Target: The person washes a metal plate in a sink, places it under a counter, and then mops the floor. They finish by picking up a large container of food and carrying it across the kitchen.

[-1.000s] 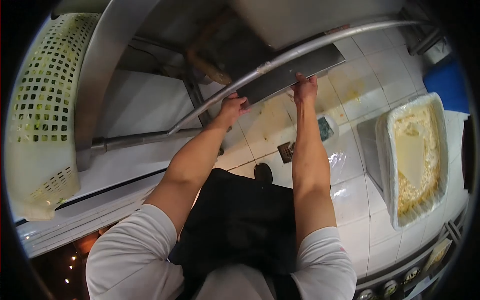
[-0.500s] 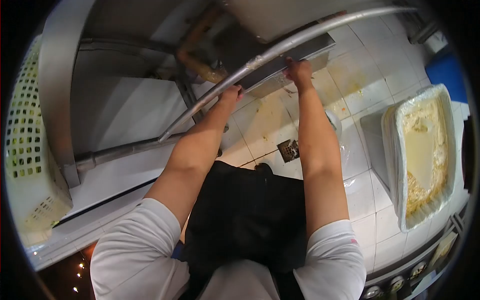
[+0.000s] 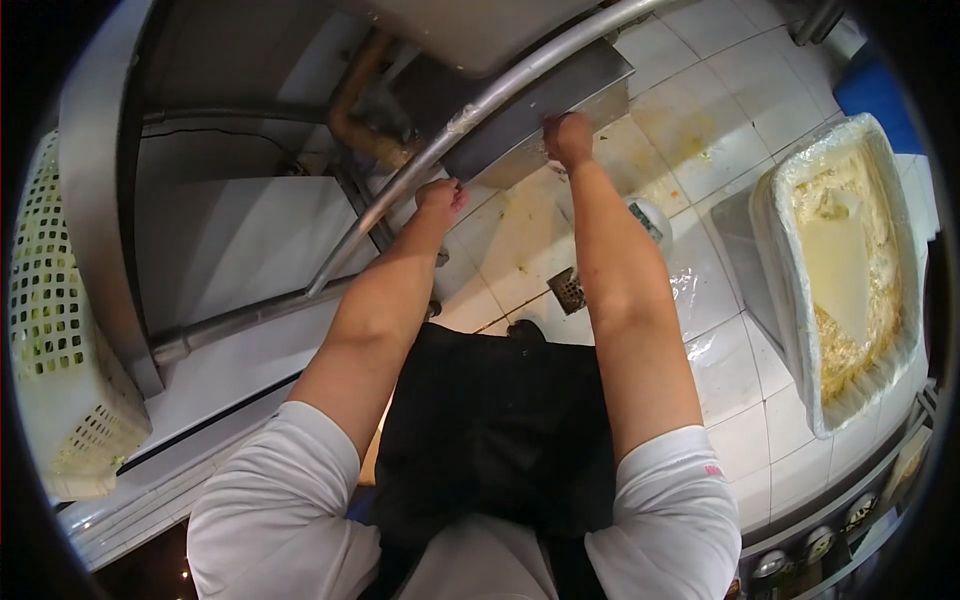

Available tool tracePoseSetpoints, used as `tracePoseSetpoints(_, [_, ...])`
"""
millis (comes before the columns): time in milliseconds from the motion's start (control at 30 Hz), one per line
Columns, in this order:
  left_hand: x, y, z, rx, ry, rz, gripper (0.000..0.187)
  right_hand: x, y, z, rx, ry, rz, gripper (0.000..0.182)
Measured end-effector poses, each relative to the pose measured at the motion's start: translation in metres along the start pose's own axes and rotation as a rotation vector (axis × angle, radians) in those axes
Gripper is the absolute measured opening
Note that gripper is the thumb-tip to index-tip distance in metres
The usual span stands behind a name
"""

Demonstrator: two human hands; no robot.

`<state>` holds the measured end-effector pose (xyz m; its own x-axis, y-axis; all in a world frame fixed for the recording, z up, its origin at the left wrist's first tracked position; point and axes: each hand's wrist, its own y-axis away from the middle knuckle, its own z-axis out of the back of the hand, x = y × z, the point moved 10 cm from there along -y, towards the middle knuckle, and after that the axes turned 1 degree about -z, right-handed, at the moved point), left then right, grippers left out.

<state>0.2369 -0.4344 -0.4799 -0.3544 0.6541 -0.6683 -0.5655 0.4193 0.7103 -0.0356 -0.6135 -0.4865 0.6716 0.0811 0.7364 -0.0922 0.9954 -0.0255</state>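
A long grey metal box [image 3: 540, 110] stands on the tiled floor, partly behind a slanting metal bar. My left hand [image 3: 440, 196] is closed at the box's near left corner, below the bar, with its fingers curled in. Toward the other end, my right hand [image 3: 567, 140] grips the near top edge, thumb side up and the fingers bent down over the front face. Both arms are stretched far forward. The floor tiles before the box carry yellowish stains and scraps.
The metal bar [image 3: 460, 122] crosses over the box from lower left to upper right. At right is a plastic-lined tub [image 3: 838, 270] of pale, congealed stuff. A floor drain [image 3: 567, 291] lies between my arms. A perforated crate [image 3: 48, 290] stands at left; a blue container [image 3: 880, 100] at upper right.
The whole view has shifted, so the box and hands appear farther left and the tub higher. Both hands stay at about the same places along the box.
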Motion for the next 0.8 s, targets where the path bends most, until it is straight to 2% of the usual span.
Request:
tracePoseSetpoints(33, [0.000,0.001,0.001,0.014,0.007,0.023,0.012,0.017,0.005,-0.003,0.066,0.134,0.164,0.040])
tracePoseSetpoints(100, [-0.002,0.006,0.001,0.040,-0.058,0.011,0.015,0.008,0.010,-0.007,0.223,-0.050,0.012,0.044])
tracePoseSetpoints(133, [-0.002,0.011,0.000,0.052,-0.090,0.010,0.017,0.000,0.021,-0.006,0.311,-0.369,-0.297,0.046])
tracePoseSetpoints(167, [-0.001,0.021,0.009,-0.039,-0.119,0.015,0.017,-0.011,0.043,-0.022,0.399,-0.685,-0.611,0.048])
tracePoseSetpoints(233, [0.002,0.047,0.018,-0.208,-0.178,0.033,0.021,-0.017,0.050,-0.041,0.385,-0.676,-0.448,0.048])
tracePoseSetpoints(333, [0.014,0.084,0.011,-0.066,-0.195,0.011,0.023,-0.025,0.090,-0.025,0.342,-0.824,-0.580,0.033])
tracePoseSetpoints(400, [0.018,0.118,-0.003,-0.035,-0.244,0.012,0.020,0.007,0.146,0.042,0.356,-0.937,-0.850,0.027])
tracePoseSetpoints(500, [0.041,0.182,-0.020,0.079,-0.374,0.072,0.012,0.033,0.213,0.071,0.393,-1.245,-0.921,0.023])
tracePoseSetpoints(600, [0.036,0.234,-0.056,0.207,-0.497,0.043,0.010,0.013,0.281,0.113,0.294,-1.130,-1.120,0.019])
tracePoseSetpoints(667, [0.049,0.268,-0.054,0.232,-0.612,0.009,0.012,-0.004,0.327,0.133,0.289,-1.140,-1.148,0.017])
tracePoseSetpoints(733, [0.041,0.286,-0.060,0.212,-0.728,-0.109,0.016,-0.024,0.349,0.162,0.248,-1.164,-1.167,0.015])
tracePoseSetpoints(767, [0.035,0.294,-0.061,0.228,-0.867,-0.249,0.018,-0.026,0.365,0.177,0.223,-1.191,-1.186,0.014])
tracePoseSetpoints(800, [0.021,0.308,-0.066,0.226,-0.997,-0.403,0.021,-0.025,0.361,0.204,0.274,-0.941,-0.937,0.014])
